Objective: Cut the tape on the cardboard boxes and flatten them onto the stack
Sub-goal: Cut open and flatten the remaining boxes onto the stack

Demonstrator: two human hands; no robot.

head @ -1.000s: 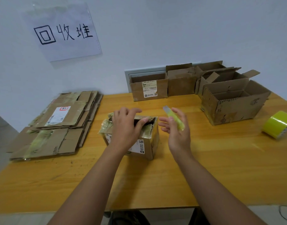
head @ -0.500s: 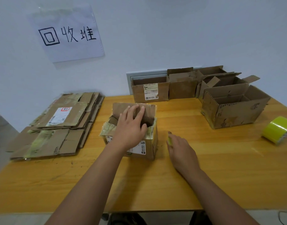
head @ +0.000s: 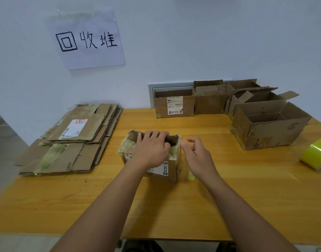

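Cardboard, brown, one small box [head: 152,157]: stands on the table [head: 228,188] near its middle, top open, greenish tape along its upper edges, a white label on the near face. I log my left hand [head: 151,150] on it, fingers curled over the far flap and holding that flap. My right hand [head: 198,157] hangs just beside the box's right wall, fingers loosely spread and holding nothing; whether a fingertip touches the box I cannot tell.

Cutter [head: 191,176], yellow-green: lies on the table close by the box's near right corner, mostly hidden under my right wrist (only one end shows).

Stack [head: 70,140]: flattened boxes piled on the table's left end, the lowest sheets overhanging the left edge, a labelled sheet on top, tape strips across several.

Open boxes, standing, at the far right of the table:
- labelled box [head: 174,105] against the wall, flaps up;
- plain box [head: 210,100] touching its right side;
- big box [head: 268,128] nearest me, flaps open, an inner divider showing;
- further boxes behind the big one, count unclear.

Tape roll [head: 315,154], yellow-green: on its side at the table's right edge, partly cut off by the view.

Sign [head: 87,39]: white paper taped to the wall above the stack, hand-lettered in black.
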